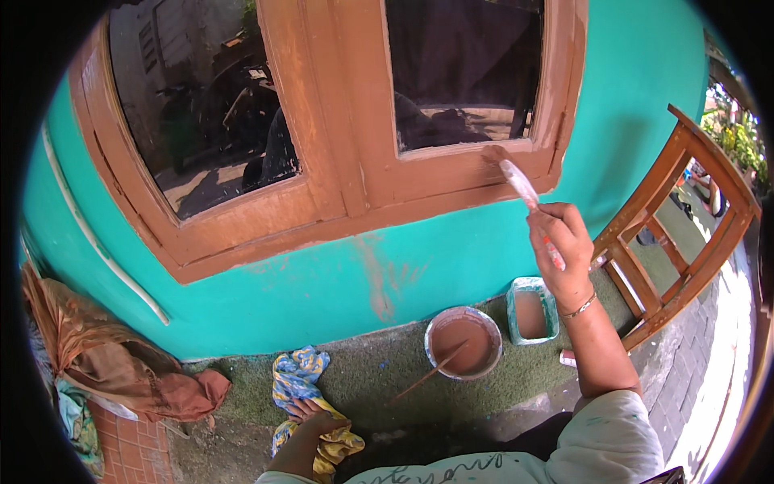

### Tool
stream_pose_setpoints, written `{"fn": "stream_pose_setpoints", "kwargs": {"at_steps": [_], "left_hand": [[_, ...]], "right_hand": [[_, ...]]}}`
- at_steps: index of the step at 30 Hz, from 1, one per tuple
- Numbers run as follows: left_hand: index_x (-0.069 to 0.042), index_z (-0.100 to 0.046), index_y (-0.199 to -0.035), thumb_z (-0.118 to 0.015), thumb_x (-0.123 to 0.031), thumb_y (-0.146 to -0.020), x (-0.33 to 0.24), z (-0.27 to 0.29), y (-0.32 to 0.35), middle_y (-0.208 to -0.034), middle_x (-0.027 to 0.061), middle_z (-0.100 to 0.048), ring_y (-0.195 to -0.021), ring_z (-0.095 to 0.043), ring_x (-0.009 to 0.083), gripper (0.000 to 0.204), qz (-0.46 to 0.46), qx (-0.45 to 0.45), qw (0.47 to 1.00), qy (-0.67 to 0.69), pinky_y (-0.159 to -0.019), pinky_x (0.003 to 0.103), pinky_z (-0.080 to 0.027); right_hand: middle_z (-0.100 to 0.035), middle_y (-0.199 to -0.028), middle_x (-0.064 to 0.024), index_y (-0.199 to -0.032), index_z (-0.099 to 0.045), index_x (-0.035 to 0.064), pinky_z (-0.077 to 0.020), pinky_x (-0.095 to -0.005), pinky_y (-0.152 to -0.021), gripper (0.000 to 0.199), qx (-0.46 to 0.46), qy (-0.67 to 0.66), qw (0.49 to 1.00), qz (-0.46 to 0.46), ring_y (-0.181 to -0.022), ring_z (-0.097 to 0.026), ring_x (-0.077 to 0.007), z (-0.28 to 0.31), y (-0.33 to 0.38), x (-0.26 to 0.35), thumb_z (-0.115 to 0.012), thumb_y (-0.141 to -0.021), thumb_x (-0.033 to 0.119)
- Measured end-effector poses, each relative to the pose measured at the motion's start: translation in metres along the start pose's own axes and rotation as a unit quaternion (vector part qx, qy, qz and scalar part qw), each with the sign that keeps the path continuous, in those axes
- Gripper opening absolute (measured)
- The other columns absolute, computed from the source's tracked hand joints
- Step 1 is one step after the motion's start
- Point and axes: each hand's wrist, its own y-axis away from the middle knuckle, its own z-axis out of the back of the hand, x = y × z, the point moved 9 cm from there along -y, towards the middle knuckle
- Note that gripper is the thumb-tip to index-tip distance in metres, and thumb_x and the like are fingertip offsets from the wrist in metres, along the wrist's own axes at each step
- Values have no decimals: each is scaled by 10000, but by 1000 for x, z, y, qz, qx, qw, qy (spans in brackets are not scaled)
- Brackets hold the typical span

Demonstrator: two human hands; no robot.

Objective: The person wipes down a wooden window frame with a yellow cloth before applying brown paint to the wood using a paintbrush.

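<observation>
Brush on the window frame, cloth under the other hand

Right hand (562, 246) is raised in front of the turquoise wall (451, 250), its grip clenched on one thin paintbrush with a pale, paint-smeared handle (528, 194). The bristle end of the brush touches the lower rail of the brown wooden window frame (347, 194), near that frame's lower right corner. The frame holds two glass panes, one on the left and one on the right, parted by a wide upright post.

Left hand (310, 423) rests low on the ground at the bottom edge of the view, fingers curled down onto one crumpled blue-and-yellow patterned cloth (302, 379); whether it grasps the cloth or only presses on it cannot be told.

Two paint vessels stand on the green mat (379, 371) at the foot of the wall: one round bowl of brownish-pink paint (463, 343) with one wooden stirring stick (423, 375) leaning out over its near rim, and just beside it to the right one small rectangular teal tub of the same paint (531, 310). One wooden chair frame (677, 226) stands tilted against the wall at the right. One heap of brown fabric (121, 355) lies at the left edge of the ground.
</observation>
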Motion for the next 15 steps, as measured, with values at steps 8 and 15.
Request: {"fn": "stream_pose_setpoints", "kwargs": {"at_steps": [8,15], "left_hand": [[99,168,-1515,-752,-844,-530,6,-1,-3,-1532,380,299,-1397,270,603,1645,19,5,1000,1,-1124,715,49],[83,169,-1522,-775,-826,-525,-1,4,4,-1549,366,281,-1419,261,573,1647,18,15,1000,17,-1145,687,45]], "right_hand": [[-651,-960,-114,-1000,-699,13,-541,-327,-727,256,-90,31,995,-18,-842,-661,-238,40,0,-11,-763,-775,-91],[-654,-986,-140,-1012,-700,-6,-551,-323,-721,290,-60,-150,987,13,-858,-669,-247,4,0,51,-792,-748,-81]]}}
